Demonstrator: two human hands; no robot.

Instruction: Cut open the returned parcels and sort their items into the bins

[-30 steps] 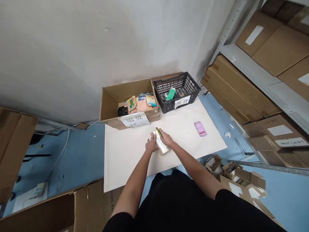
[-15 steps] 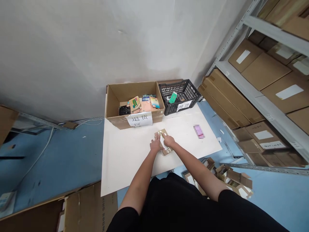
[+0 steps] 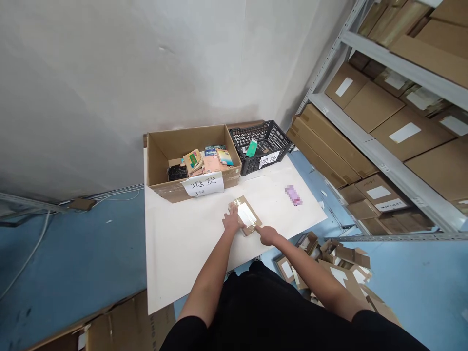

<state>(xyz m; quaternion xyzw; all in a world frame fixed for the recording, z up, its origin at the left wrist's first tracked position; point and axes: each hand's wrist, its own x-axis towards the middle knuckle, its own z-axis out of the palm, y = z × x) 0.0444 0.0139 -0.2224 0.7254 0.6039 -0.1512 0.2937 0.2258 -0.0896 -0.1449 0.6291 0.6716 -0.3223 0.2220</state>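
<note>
Head view: a small cardboard box [image 3: 248, 216] lies flat on the white surface [image 3: 183, 253], near the middle of its near part. Its long axis runs aslant, from far left to near right, so one short end faces the far left and the other the near right. The white label [image 3: 245, 213] on its top follows the same slant (shiny tape shows at both ends of it).

The left hand [image 3: 231, 220] steadies the box's left side, fingers somewhat spread and the thumb toward the near left edge. The right hand [image 3: 268, 235] is at the near right corner, with its fingers mostly curled and one pointing at the box; whether they hold anything, I cannot tell.

Beyond the box, toward the far left, stands a large open carton [image 3: 161, 193] with packets [image 3: 211, 164] inside. A black crate [image 3: 252, 169] sits directly right of the carton, and a pink item [image 3: 293, 195], blurred, lies right of the box.
</note>
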